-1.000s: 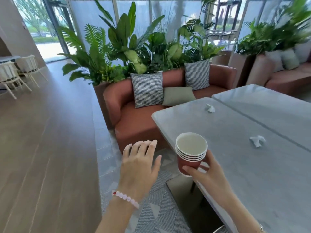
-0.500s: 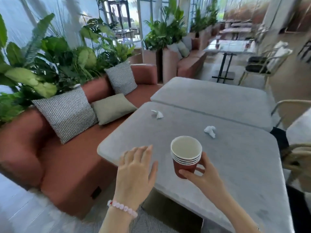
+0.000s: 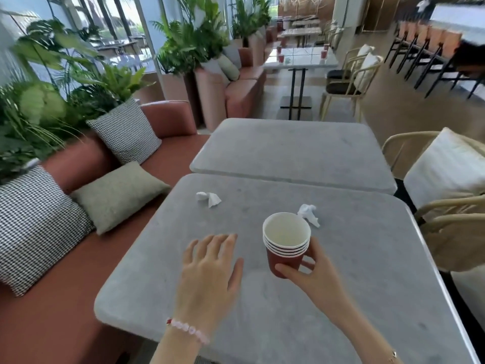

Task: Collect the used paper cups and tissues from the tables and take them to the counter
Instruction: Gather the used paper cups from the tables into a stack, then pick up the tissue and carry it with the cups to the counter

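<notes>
Two crumpled tissues lie on the near grey bench (image 3: pixel 354 285). The sofa-side tissue (image 3: pixel 208 199) sits towards the far left corner, and the chair-side tissue (image 3: pixel 309 215) sits just beyond the cups, with its near edge partly hidden by their rim.

My right hand (image 3: pixel 312 274) grasps a stack of red paper cups (image 3: pixel 286 240) near its base, thumb in front and fingers wrapped behind, and holds it upright. My left hand (image 3: pixel 210 269) hovers flat over the bench, fingers straight and relaxed, holding nothing.

I judge the task to be partly done. Some cups are nested in the stack, but neither tissue has been picked up and nothing has reached the counter. Well down the room, a distant bench (image 3: pixel 301 57) carries small red shapes that look like more cups (image 3: pixel 280 57).

The stack shows four or five rims, and I cannot count them for certain. I also cannot tell whether its base touches the bench or hangs just above it. A pale surface with dark stools (image 3: pixel 420 48) at the top right may be the counter, but it is blurred and cut off by the frame edge.
</notes>
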